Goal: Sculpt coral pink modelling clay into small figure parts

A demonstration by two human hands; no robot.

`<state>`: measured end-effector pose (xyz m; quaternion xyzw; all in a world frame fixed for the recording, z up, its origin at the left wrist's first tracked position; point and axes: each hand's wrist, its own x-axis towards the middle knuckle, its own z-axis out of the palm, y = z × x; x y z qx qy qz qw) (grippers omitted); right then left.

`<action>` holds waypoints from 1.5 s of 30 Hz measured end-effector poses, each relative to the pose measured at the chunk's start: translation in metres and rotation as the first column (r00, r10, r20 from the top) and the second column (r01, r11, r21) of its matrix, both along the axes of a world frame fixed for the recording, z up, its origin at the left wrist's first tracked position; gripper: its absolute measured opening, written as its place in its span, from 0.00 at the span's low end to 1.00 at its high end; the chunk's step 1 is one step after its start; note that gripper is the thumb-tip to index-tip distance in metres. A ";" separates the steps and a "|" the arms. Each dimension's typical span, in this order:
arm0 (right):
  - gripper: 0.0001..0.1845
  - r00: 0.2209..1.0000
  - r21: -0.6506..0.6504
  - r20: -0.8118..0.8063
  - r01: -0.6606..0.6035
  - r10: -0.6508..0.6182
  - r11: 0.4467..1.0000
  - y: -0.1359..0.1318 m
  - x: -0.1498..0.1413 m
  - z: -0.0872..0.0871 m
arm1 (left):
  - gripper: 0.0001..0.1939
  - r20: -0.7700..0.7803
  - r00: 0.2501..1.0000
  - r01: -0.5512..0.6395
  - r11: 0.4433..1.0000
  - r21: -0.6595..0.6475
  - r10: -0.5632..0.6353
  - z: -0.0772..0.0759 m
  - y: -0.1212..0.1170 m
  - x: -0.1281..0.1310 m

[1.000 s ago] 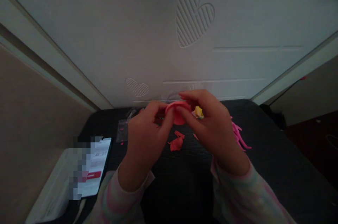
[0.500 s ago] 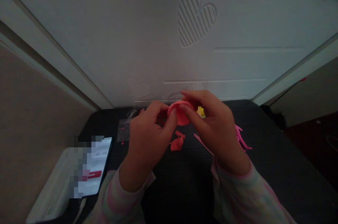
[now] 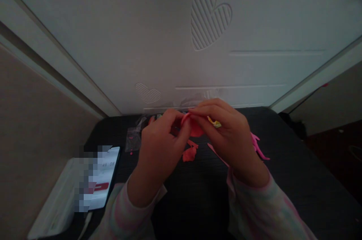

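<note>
Both hands pinch one coral-pink piece of soft modelling clay [image 3: 196, 129] above the dark table. My left hand [image 3: 164, 145] grips its left edge between thumb and fingers. On the upper rim, my right hand [image 3: 226, 130] closes thumb and fingertips; they cover much of the piece. Below the hands lies a crumpled lump of coral clay [image 3: 189, 154], with a small strip [image 3: 192, 144] just behind it. A pink flat pointed tool [image 3: 216, 153] lies partly under my right hand. Behind that hand a yellow item [image 3: 215, 122] shows in part.
A lit phone [image 3: 106, 178] with a cable [image 3: 85, 225] lies at left, beside a white case [image 3: 53, 202]. A clear plastic bag [image 3: 132, 139] sits behind my left hand. Bright pink pieces [image 3: 258, 146] lie right of my right wrist. A white panel [image 3: 169, 44] rises behind the table [image 3: 192, 194].
My right fingertips have come down and inward onto the clay's upper rim, which looks more folded and less visible now. My left hand has barely shifted.
</note>
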<state>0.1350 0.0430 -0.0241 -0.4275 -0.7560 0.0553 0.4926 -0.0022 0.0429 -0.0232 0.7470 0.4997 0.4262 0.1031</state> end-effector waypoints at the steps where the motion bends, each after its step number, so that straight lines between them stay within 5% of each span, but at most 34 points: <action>1: 0.07 1.000 0.001 -0.001 0.005 -0.005 1.000 0.000 0.000 0.000 | 0.02 0.004 1.000 -0.001 1.000 0.003 0.001 0.000 0.000 0.000; 12: 0.03 0.994 -0.073 -0.045 0.095 -0.098 0.993 -0.003 -0.001 0.000 | 0.04 0.057 0.998 -0.014 0.994 0.112 0.007 0.000 0.000 -0.002; 23: 0.12 0.999 -0.076 0.007 0.041 -0.040 0.996 -0.001 0.000 0.001 | 0.09 0.035 0.999 0.027 0.999 -0.029 -0.026 -0.001 0.003 -0.002; 34: 0.04 0.987 0.019 0.073 0.140 -0.141 0.990 -0.004 -0.006 0.001 | 0.06 0.046 0.998 -0.051 0.999 0.015 0.050 -0.001 -0.001 -0.001; 45: 0.08 0.999 -0.055 0.008 -0.052 0.053 0.997 -0.002 0.001 0.002 | 0.09 0.019 1.000 0.016 0.999 0.029 -0.017 0.003 -0.001 -0.006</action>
